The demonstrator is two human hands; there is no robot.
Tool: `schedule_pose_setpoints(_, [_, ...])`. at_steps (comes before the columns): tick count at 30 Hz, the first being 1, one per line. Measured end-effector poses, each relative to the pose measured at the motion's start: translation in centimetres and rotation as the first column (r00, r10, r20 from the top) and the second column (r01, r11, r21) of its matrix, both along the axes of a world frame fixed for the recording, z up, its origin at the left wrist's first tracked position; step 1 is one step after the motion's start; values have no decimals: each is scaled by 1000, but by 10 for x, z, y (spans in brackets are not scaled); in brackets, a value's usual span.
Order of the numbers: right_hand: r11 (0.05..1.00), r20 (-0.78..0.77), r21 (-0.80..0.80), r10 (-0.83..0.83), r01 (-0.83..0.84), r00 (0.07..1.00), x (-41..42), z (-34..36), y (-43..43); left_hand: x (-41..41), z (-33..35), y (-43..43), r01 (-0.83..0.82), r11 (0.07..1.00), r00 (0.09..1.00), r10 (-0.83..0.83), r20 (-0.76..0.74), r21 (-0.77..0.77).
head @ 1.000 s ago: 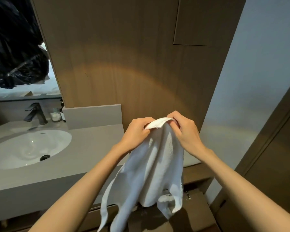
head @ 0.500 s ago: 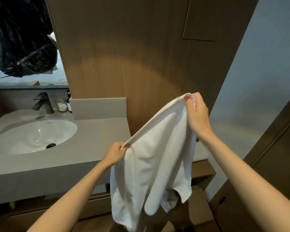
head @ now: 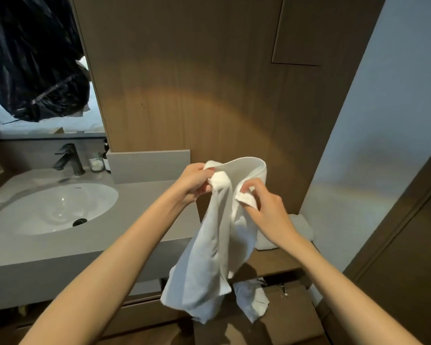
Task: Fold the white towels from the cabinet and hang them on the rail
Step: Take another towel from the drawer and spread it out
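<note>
White towel held up in the air in front of the wood wall panel, gripped at its top by both hands, left hand bunching one upper corner, right hand pinching another corner lower and nearer. Top edge arcs in a loop between the two grips, rest hangs down in long loose folds, unfolded, lower corners dangling free past the counter edge, bottom hem uneven. Another white cloth piece hangs lower behind it, can't tell if it's the same towel. Folded white towel stack sits on the low wooden shelf to the right, partly hidden by the right wrist
</note>
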State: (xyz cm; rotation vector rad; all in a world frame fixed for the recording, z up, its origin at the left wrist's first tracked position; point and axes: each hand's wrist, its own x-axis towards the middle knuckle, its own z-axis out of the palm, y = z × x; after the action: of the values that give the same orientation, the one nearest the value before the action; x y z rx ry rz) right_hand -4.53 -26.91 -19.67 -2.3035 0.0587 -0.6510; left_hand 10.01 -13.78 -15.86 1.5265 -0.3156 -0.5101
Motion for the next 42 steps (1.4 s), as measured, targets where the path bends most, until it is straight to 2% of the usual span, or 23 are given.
schedule_pose_setpoints(3, [987,-10,157,44,-42,999,5,-10,17,-7,19,-4,34,999,999,-35,-21,-29])
schedule_pose_setpoints(6, [886,32,435,166,-164,986,10,-10,28,-10,26,-5,62,991,997,-68,-44,-119])
schedule_pose_setpoints(7, [867,55,463,181,-185,982,11,-10,31,-10,27,-5,61,987,996,-70,-57,-152])
schedule_pose_setpoints(11, [922,109,374,66,-103,992,16,-11,39,-12,32,-5,55,979,995,-69,-68,-196])
schedule_pose_setpoints(16, [898,172,437,-34,-46,985,26,-5,40,-12,40,-1,78,979,997,-75,24,-190])
schedule_pose_setpoints(20, [870,196,493,-108,-3,975,35,9,26,-14,34,10,118,968,993,-117,18,-223])
schedule_pose_setpoints(25, [793,172,606,-207,62,963,46,29,4,-30,-10,26,177,982,950,-189,249,73])
schedule_pose_setpoints(30, [750,194,645,-344,145,919,65,43,-5,-62,-52,18,203,911,843,-349,409,359])
schedule_pose_setpoints(33, [725,211,668,-401,168,892,73,54,-5,-69,-72,14,114,872,752,-389,533,475])
schedule_pose_setpoints(36, [734,224,657,-409,173,884,75,63,-8,-55,-94,16,-5,878,677,-349,648,479])
schedule_pose_setpoints(39, [757,221,627,-399,183,890,72,64,-10,-38,-106,18,-42,881,621,-346,703,470])
schedule_pose_setpoints(42, [781,208,592,-384,197,900,71,66,-15,-19,-98,23,-18,933,708,-242,663,360])
